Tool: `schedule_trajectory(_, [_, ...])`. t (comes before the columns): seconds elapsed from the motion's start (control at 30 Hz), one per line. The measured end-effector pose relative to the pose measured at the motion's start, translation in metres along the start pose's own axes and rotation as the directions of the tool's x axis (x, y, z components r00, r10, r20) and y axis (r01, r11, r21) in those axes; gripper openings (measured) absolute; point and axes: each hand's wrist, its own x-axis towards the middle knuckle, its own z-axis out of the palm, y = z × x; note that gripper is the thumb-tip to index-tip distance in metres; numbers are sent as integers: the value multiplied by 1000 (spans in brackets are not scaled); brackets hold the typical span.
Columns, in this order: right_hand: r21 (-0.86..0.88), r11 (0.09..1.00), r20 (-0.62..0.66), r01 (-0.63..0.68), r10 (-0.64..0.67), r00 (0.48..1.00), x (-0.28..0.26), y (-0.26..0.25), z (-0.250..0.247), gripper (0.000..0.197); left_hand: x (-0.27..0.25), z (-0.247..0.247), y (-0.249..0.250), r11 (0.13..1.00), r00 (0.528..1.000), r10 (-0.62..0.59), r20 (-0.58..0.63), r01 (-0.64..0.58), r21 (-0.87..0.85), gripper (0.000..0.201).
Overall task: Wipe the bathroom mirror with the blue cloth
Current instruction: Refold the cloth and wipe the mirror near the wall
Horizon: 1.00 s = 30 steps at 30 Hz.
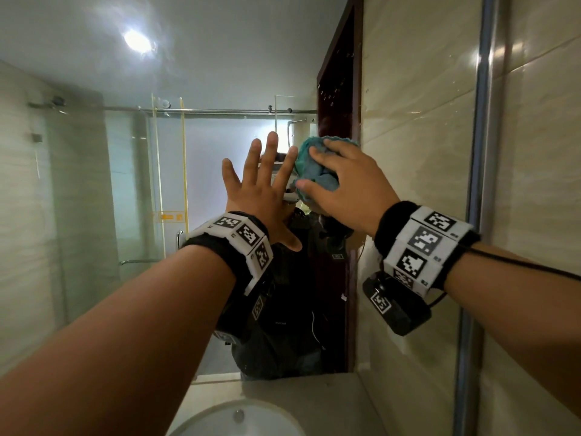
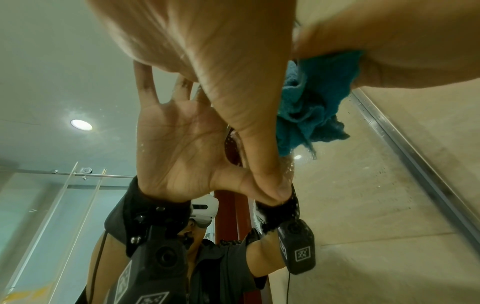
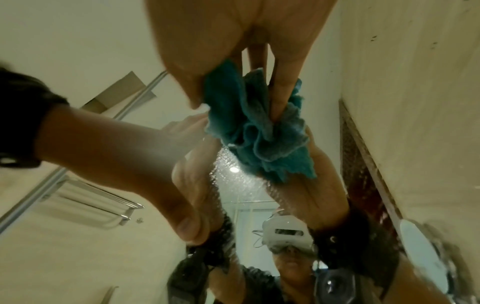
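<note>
Near the mirror's right edge, the right hand is pressing the bunched blue cloth against the glass, fingers and thumb curling round it so the folds are bulging out between them. In the right wrist view the cloth is meeting its own reflection, with water droplets speckling the glass just below it. The left hand is lying just beside the cloth, on its left, fingers straight and spread, holding nothing; in the left wrist view the thumb is touching its reflection on the glass, so the hand is resting flat against the mirror. Both wrists are wearing black bands with white marker blocks. The mirror is reflecting a glass shower screen, a ceiling lamp and a dark red door frame. Below the mirror's bottom edge a pale counter is carrying a white basin. Beige wall tiles are filling the area to the right of the mirror.
</note>
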Motion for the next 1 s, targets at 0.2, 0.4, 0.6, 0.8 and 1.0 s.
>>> schedule_trajectory(0.2, [-184,983,-48,-7,-2,999,7,0,3,45,1,-1,-1,1000,1000,2,17,-2,-7,149])
schedule_trajectory(0.4, [-67,998,-116,-20,12,993,27,18,-8,43,0,-1,0,1000,1000,4,22,-4,-17,150])
schedule_trajectory(0.6, [-147,985,26,90,-88,996,-11,-7,22,51,0,1,0,1000,1000,1,21,-1,-11,150])
schedule_trajectory(0.8, [114,984,-264,-134,160,951,30,34,-12,43,1,1,1,1000,1000,-7,8,8,-27,154])
schedule_trajectory(1.0, [-201,967,80,155,-141,987,-22,20,13,52,-1,-10,4,999,998,-24,58,23,25,148])
